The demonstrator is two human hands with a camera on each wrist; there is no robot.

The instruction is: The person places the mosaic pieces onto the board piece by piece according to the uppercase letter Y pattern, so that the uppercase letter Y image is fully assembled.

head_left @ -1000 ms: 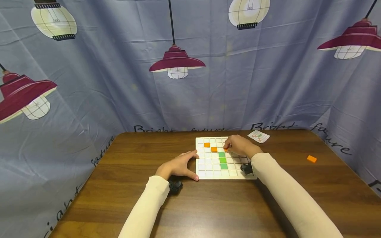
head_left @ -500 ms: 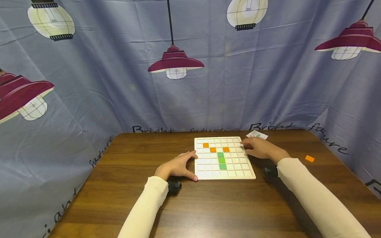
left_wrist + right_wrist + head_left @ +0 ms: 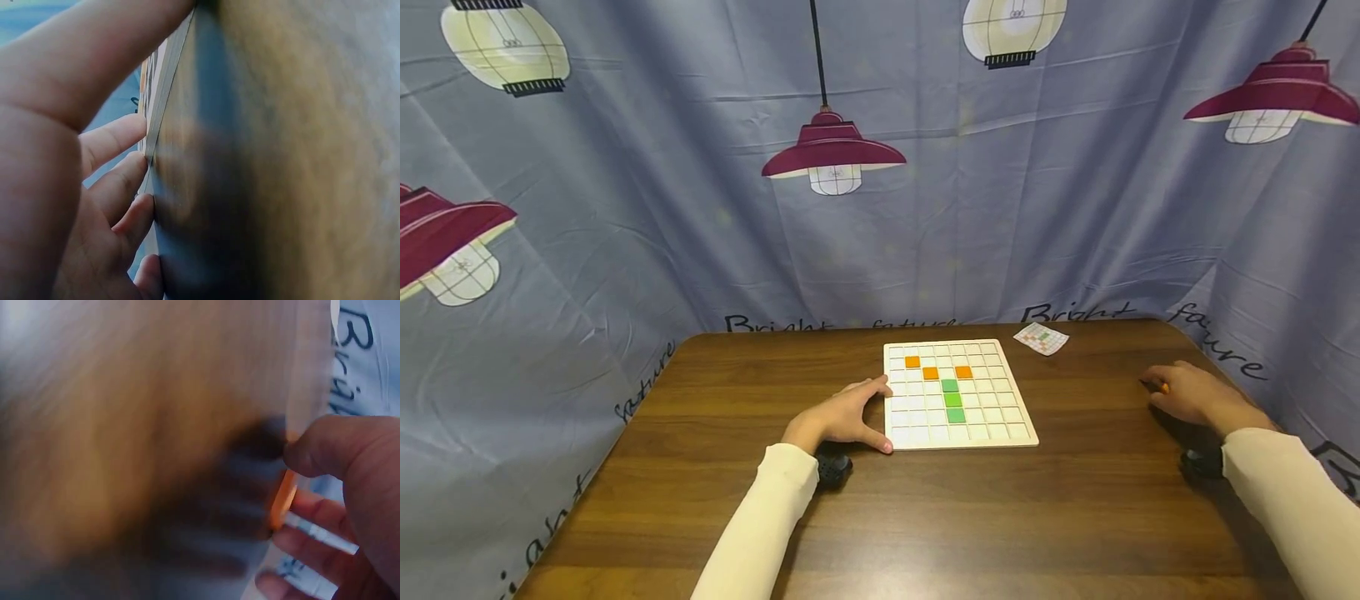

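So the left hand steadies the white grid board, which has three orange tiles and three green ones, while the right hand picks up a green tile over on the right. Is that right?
Nearly. The tile at the right hand is orange, not green; the right wrist view shows its orange edge between the fingers. The rest holds in the head view: the left hand steadies the white grid board, which has three orange and three green tiles.

orange tile [image 3: 1163,387] – small, flat, pinched at table's right

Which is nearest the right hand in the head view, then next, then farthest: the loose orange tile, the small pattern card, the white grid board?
1. Loose orange tile, at the right hand's fingertips.
2. Small pattern card, far edge, to its left.
3. White grid board, table centre, about as far; too close to call.
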